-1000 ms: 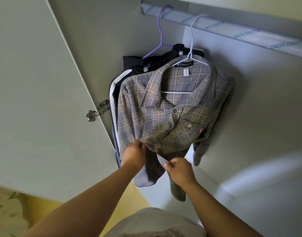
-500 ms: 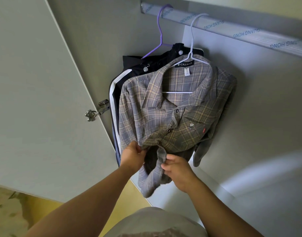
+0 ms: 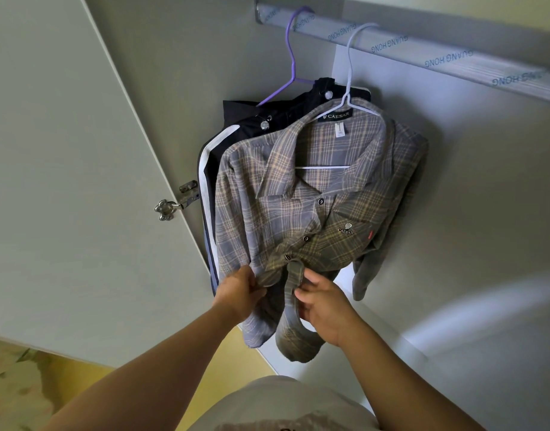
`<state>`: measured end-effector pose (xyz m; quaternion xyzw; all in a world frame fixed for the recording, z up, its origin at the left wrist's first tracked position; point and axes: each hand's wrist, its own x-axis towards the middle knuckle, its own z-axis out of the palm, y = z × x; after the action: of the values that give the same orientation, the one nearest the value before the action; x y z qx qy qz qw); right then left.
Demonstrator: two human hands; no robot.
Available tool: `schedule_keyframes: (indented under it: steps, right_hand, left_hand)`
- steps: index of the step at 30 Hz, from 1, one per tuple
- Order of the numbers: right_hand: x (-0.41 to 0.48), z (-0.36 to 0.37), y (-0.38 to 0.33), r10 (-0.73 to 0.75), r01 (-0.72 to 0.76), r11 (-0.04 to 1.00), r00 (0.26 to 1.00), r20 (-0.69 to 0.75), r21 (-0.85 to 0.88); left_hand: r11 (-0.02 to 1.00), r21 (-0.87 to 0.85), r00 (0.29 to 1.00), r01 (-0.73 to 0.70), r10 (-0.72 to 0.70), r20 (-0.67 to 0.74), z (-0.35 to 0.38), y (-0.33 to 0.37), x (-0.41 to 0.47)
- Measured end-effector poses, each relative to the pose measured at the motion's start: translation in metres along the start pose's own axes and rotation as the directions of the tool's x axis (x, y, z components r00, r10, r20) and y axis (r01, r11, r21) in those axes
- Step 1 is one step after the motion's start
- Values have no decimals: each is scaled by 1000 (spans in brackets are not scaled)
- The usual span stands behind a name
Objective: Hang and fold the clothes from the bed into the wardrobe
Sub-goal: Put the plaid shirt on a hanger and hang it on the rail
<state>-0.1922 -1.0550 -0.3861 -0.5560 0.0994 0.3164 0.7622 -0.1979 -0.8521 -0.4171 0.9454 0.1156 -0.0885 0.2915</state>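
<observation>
On GUANG HONG rail (image 3: 423, 49) | CAESAR shirt (image 3: 298, 213) | left hand (image 3: 239, 293), right hand (image 3: 326, 309) seemingly pinching placket

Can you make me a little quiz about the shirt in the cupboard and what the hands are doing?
1. True or false: the plaid shirt hangs on the purple hanger.
2. Which hand pinches the shirt's front? A) only the left hand B) only the right hand C) both
3. Fill in: the shirt's neck label reads ____.

Key:
1. False. It hangs on the white hanger; the purple hanger holds the dark garment behind it.
2. C
3. CAESAR
</observation>
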Motion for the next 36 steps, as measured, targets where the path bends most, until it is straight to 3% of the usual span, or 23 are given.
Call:
schedule_keyframes:
  steps: [6, 10, 13, 20, 22, 25, 28, 36]
  right_hand:
    - [1, -1, -1, 3, -7, 998, 997, -72, -55]
    - [1, 2, -3, 15, -8, 997, 995, -96, 70]
    - [5, 0, -1, 31, -19, 993, 994, -102, 119]
    - [9, 1, 5, 25, -25, 1000, 992, -127, 6]
    - [8, 3, 4, 18, -23, 999, 991, -136, -37]
    - [6, 7, 3, 11, -36, 989, 985, -173, -142]
    - [3, 12, 2, -14, -49, 963, 973, -231, -265]
    - [3, 15, -3, -101, -31, 915, 948, -303, -401]
  left_hand:
    - [999, 35, 999, -1, -1, 53, 1, -3, -2]
    - [997, -42, 998, 69, -69, 1, 0, -3, 2]
    - [996, 7, 996, 88, -88, 17, -6, 3, 1]
    - [954, -210, 976, 214, -204, 72, -5, 9, 0]
    - [894, -370, 967, 255, -234, 101, -4, 11, 1]
    - [716, -614, 943, 332, -268, 197, -5, 13, 1]
    - [610, -695, 924, 381, -283, 258, -6, 16, 1]
    - [770, -602, 974, 212, -115, 196, -6, 29, -11]
